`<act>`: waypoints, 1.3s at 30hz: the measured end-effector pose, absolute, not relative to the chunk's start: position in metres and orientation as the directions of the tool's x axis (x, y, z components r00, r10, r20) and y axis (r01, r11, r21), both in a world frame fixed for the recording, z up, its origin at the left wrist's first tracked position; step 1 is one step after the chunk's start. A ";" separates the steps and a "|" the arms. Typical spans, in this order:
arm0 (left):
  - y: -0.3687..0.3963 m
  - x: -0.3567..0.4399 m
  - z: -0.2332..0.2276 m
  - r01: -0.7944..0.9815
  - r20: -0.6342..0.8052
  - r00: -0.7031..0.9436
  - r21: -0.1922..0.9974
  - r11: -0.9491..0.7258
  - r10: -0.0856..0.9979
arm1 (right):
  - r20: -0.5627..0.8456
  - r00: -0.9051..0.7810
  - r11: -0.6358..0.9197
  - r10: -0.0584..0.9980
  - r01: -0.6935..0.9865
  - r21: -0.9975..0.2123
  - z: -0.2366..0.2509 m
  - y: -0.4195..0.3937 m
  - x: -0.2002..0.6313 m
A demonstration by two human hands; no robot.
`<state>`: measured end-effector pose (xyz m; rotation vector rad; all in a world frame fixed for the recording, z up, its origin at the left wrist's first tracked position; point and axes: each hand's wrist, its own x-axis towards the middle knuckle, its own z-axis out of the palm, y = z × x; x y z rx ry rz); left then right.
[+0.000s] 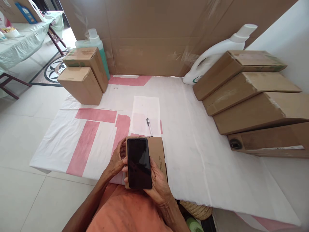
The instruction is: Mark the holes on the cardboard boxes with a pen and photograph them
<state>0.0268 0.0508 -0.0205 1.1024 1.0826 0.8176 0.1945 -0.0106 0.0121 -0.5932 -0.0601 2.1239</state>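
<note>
A black smartphone [139, 164] with a dark screen lies across my right hand [158, 180], whose thumb is on its right edge and whose fingertips curl round its left edge. Beneath the phone is a flat brown cardboard box [156, 146] with small print on its right part, at the table's near edge. My left hand [118, 157] is closed on the box's left side, its fingers partly hidden. Just beyond the box, a pen [149, 124] rests on a white sheet of paper [146, 106].
Two cardboard boxes [80, 85] stand at the left, before a green-liquid bottle [105, 59]. Several boxes [251, 109] lean in a row at the right, beside a white jug [217, 48]. A large cardboard panel [149, 38] backs the cloth-covered table [193, 135].
</note>
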 end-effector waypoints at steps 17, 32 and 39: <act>0.051 0.025 -0.032 -0.018 -0.244 0.302 0.965 0.261 0.922 | -0.371 -0.471 -0.568 0.800 -0.794 -0.216 0.006 -0.011 0.195; 0.052 0.024 -0.037 -0.025 -0.238 0.309 0.966 0.258 0.921 | -0.347 -0.491 -0.584 0.799 -0.771 -0.253 0.006 -0.010 0.196; 0.051 0.024 -0.038 -0.030 -0.240 0.310 0.965 0.262 0.920 | -0.341 -0.503 -0.593 0.794 -0.765 -0.252 0.007 -0.010 0.195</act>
